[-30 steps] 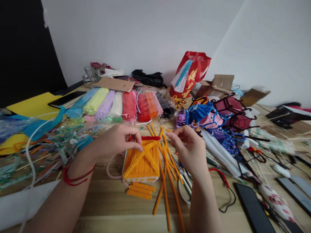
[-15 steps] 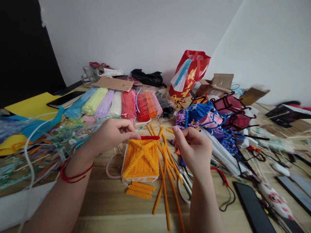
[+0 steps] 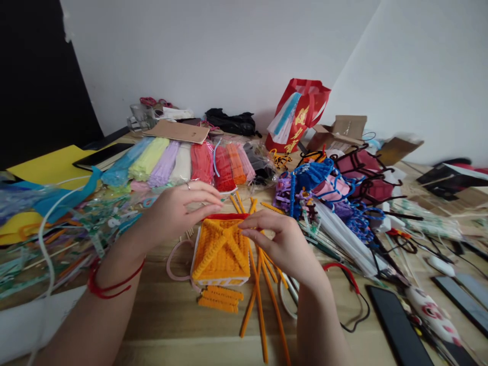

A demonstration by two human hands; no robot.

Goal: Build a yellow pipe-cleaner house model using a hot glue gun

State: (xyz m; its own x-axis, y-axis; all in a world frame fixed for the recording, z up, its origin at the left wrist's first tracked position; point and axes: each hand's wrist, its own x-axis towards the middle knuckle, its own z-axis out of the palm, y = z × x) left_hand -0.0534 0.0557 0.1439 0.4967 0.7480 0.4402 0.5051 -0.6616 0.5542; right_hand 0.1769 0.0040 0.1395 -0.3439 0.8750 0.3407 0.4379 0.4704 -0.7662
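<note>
An orange fuzzy pipe-cleaner house roof (image 3: pixel 221 249), crossed by diagonal ridges, sits on a white base in front of me. Along its far edge lies a red pipe cleaner (image 3: pixel 224 216). My left hand (image 3: pixel 186 206) hovers above the far left corner, fingers stretched and holding nothing. At the far right corner is my right hand (image 3: pixel 284 239), fingers extended, thumb slightly apart from the forefinger; its tips are by the red pipe cleaner's right end, and whether they touch it I cannot tell. A short folded orange piece (image 3: pixel 219 299) lies in front of the roof.
Loose orange pipe cleaners (image 3: pixel 263 315) lie right of the roof, with scissors (image 3: pixel 292 295) partly under my right wrist. Bagged coloured bundles (image 3: pixel 183 162) stretch along the back. Finished blue and purple pieces (image 3: pixel 324 188) pile up at right, near a black phone (image 3: pixel 396 325).
My right hand has moved left to the roof's far right corner. My left hand has lifted off the red pipe cleaner and its fingers have straightened.
</note>
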